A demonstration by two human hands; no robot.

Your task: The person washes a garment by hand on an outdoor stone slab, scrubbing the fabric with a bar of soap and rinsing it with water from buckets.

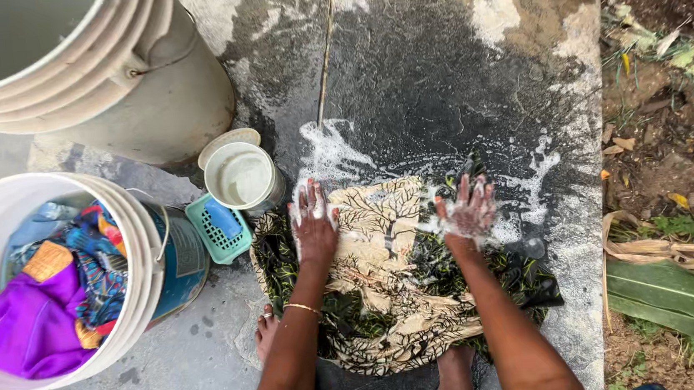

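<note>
Ground: wet concrete slab (436,70), suds around.
Cloth: patterned cloth (387,275) lies flat, long axis toward the person's feet.
Hands: left hand (313,223) and right hand (467,209) open, soapy, pressing its far edge, equally near.

No signs or screens. One label: on the blue drum (179,264) behind the white bucket (129,239) at left, a grey-white rectangular panel wraps its side, print too blurred to make out. No packages visible
</note>
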